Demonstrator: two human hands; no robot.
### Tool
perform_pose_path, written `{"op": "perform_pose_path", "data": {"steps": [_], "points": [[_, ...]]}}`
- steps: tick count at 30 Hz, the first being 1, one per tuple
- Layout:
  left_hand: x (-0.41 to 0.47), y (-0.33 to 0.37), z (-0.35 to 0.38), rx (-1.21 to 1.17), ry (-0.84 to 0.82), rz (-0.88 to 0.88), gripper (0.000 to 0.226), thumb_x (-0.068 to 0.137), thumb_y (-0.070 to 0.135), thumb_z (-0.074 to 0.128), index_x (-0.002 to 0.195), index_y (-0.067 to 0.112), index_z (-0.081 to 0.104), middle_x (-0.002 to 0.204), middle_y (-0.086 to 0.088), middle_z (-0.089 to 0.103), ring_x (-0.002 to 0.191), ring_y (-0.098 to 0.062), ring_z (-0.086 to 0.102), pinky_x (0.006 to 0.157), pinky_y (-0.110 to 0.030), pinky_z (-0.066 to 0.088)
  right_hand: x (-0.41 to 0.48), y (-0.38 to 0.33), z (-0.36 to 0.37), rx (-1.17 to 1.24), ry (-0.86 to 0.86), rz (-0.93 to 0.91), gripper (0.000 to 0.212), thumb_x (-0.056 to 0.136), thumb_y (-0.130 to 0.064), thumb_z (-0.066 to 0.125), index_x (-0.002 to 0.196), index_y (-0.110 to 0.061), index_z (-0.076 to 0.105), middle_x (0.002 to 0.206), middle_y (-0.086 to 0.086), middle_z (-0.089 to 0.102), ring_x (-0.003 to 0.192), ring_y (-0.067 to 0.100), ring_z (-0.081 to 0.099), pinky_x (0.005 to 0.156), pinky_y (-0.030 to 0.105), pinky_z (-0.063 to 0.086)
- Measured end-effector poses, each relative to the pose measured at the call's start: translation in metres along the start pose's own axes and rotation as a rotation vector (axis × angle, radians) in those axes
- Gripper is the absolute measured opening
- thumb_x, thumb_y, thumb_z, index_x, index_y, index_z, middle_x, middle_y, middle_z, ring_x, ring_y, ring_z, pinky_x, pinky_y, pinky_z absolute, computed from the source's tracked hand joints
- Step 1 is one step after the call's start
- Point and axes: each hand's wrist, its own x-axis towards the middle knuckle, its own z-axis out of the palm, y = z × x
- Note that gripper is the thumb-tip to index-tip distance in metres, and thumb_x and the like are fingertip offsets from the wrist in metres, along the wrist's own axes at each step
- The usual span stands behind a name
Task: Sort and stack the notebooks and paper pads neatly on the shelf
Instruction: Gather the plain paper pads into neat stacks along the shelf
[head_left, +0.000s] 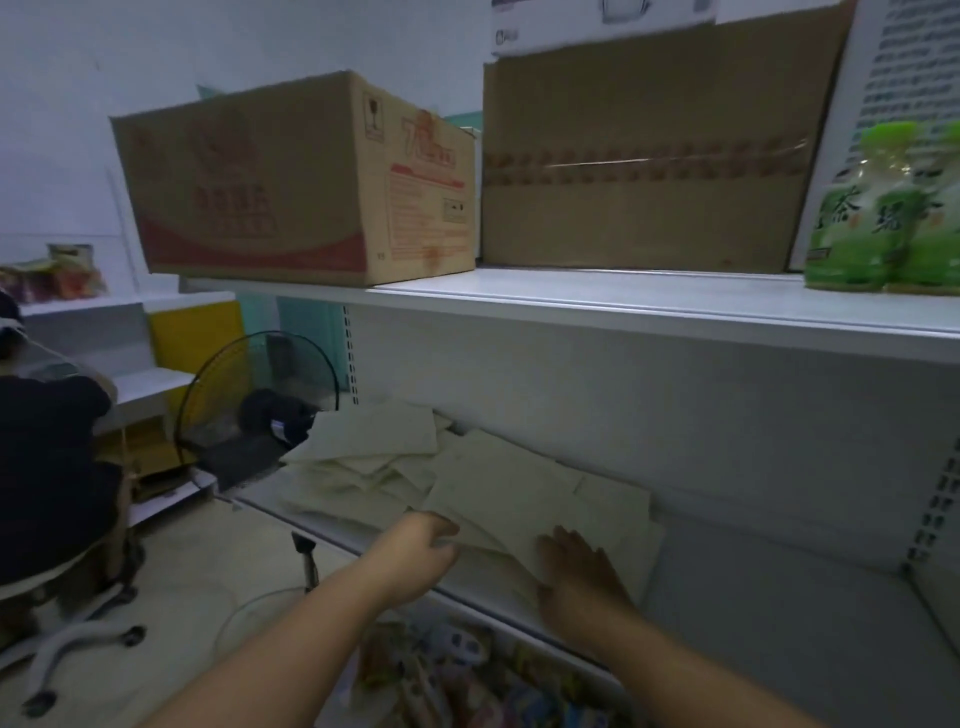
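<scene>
The cream paper pads are lying in a loose, overlapping scatter along the left and middle of the lower shelf, corners pointing every way and some tipped towards the back panel. The person is working on the nearest pad, which is sitting askew on top of the heap by the shelf's front edge. The left hand is curling its fingers round that pad's left edge. It looks like a pinch, though the blur is hiding whether it is taking one pad or several. The right hand is lying flat on the pad's near right part with its fingers straight, pressing rather than grasping. The step in hand appears to be freeing this pad and squaring it. To do that well, the left hand should be lifting the edge only slightly while the flat right hand is steadying what lies beneath, so that the loose pads underneath are not sliding over the front lip onto the colourful goods below. The bare stretch of shelf to the right seems the sensible place to be starting a stack — corners aligned, like sizes together. Thin pads are likely to be bending when lifted by one edge, so supporting them from underneath would be helping.
</scene>
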Motion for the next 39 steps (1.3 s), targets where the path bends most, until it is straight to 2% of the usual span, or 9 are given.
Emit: {"op": "perform_pose_path", "data": {"steps": [7, 11, 16, 21, 24, 27, 30, 36, 39], "points": [[0.030, -0.016, -0.010, -0.292, -0.012, 0.031, 0.035, 0.095, 0.019, 0.051, 0.128, 0.010, 0.057, 0.132, -0.003, 0.057, 0.121, -0.014, 0.052, 0.085, -0.011, 0.033, -0.008, 0.014, -0.016, -0.016, -0.049, -0.018, 0.050, 0.101, -0.017, 0.029, 0.150, -0.024, 0.021, 0.159, 0.001, 0.009, 0.146, 0.018, 0.011, 0.117, 0.028, 0.008], [0.056, -0.009, -0.020, -0.407, 0.117, 0.074, 0.028, 0.093, 0.008, 0.054, 0.119, 0.001, 0.063, 0.128, -0.013, 0.059, 0.120, -0.021, 0.054, 0.091, -0.017, 0.036, -0.007, 0.042, -0.026, 0.057, 0.356, -0.009, 0.045, 0.100, -0.013, 0.031, 0.140, -0.030, 0.040, 0.149, -0.004, 0.035, 0.138, 0.014, 0.030, 0.111, 0.021, 0.018], [0.083, -0.012, -0.045, -0.636, 0.053, -0.061, 0.037, 0.094, 0.025, 0.056, 0.125, 0.004, 0.057, 0.121, -0.006, 0.058, 0.109, -0.020, 0.055, 0.093, -0.028, 0.042, 0.004, 0.066, -0.058, 0.258, 0.813, -0.427, 0.032, 0.103, -0.033, 0.028, 0.114, -0.020, 0.055, 0.112, 0.007, 0.066, 0.109, 0.013, 0.053, 0.104, 0.013, 0.031], [0.073, -0.017, -0.036, -0.825, -0.725, -0.264, 0.082, 0.071, 0.053, 0.070, 0.135, 0.011, 0.042, 0.110, -0.005, 0.063, 0.098, -0.022, 0.065, 0.085, -0.034, 0.053, 0.039, 0.031, -0.082, 0.337, 0.985, -0.645, 0.033, 0.102, -0.030, 0.031, 0.113, -0.012, 0.057, 0.111, 0.008, 0.064, 0.110, 0.016, 0.054, 0.102, 0.019, 0.037], [0.063, -0.026, -0.012, -1.012, -0.791, -0.274, 0.081, 0.059, 0.049, 0.082, 0.124, 0.009, 0.055, 0.106, -0.010, 0.067, 0.091, -0.023, 0.067, 0.087, -0.037, 0.053, 0.062, 0.011, -0.090, 0.532, 1.055, -0.652, 0.045, 0.102, -0.032, 0.031, 0.108, -0.002, 0.065, 0.112, 0.007, 0.062, 0.109, 0.016, 0.055, 0.102, 0.019, 0.038], [0.056, -0.039, -0.007, -1.413, -0.502, -0.369, 0.055, 0.069, 0.026, 0.075, 0.115, -0.001, 0.060, 0.089, -0.019, 0.070, 0.070, -0.027, 0.069, 0.070, -0.036, 0.056, 0.088, 0.000, -0.091, 0.564, 1.055, -0.673, 0.047, 0.102, -0.032, 0.031, 0.108, -0.001, 0.065, 0.116, 0.003, 0.059, 0.112, 0.015, 0.053, 0.105, 0.015, 0.035], [0.042, -0.050, -0.026, -1.472, -0.340, -0.377, 0.034, 0.072, 0.011, 0.065, 0.105, 0.003, 0.061, 0.087, -0.019, 0.070, 0.072, -0.029, 0.068, 0.068, -0.036, 0.053, 0.113, -0.007, -0.082, 0.572, 0.964, -0.682, 0.040, 0.101, -0.036, 0.029, 0.113, -0.016, 0.062, 0.121, 0.000, 0.056, 0.116, 0.011, 0.049, 0.105, 0.015, 0.033], [0.019, -0.117, -0.070, -1.352, -0.127, -0.301, 0.072, 0.059, -0.005, 0.070, 0.125, 0.020, 0.053, 0.118, -0.019, 0.065, 0.109, -0.043, 0.059, 0.086, -0.048, 0.050, 0.153, -0.049, -0.046, 0.526, 0.650, -0.619, 0.040, 0.091, -0.027, 0.036, 0.124, -0.025, 0.059, 0.139, -0.003, 0.043, 0.125, 0.005, 0.037, 0.107, 0.018, 0.028], [0.012, -0.145, -0.097, -1.365, -0.135, -0.249, 0.095, 0.033, -0.009, 0.084, 0.119, 0.019, 0.057, 0.114, -0.022, 0.067, 0.096, -0.042, 0.066, 0.067, -0.043, 0.056, 0.168, -0.076, -0.035, 0.491, 0.424, -0.651, 0.049, 0.091, -0.027, 0.054, 0.132, -0.044, 0.035, 0.147, -0.020, 0.022, 0.128, -0.010, 0.025, 0.106, 0.018, 0.032]]}}
